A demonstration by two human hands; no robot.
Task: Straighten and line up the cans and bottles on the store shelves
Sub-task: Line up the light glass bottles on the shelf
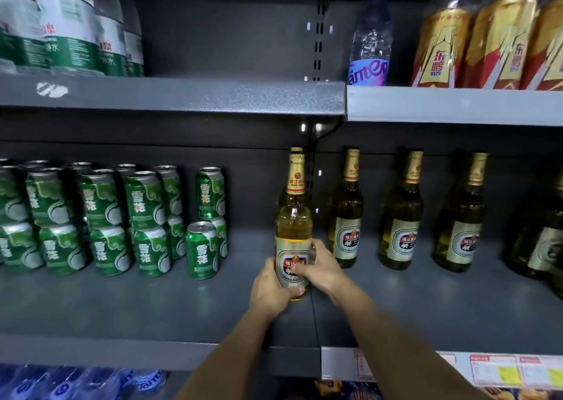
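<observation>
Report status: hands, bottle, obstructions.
Left hand and right hand both grip beer bottle, upright on middle shelf. Second bottle directly behind. Nothing blocking.

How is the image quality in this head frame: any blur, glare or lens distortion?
Head view: wide-angle bending curves the shelf edge; the green cans at far left are smeared; the beer bottle held by the left hand and right hand is fairly sharp, with small highlights; lighting is dim, the shelf back dark.

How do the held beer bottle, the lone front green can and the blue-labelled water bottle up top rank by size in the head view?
1. Held beer bottle, though it is nearest.
2. Water bottle.
3. Green can.
</observation>
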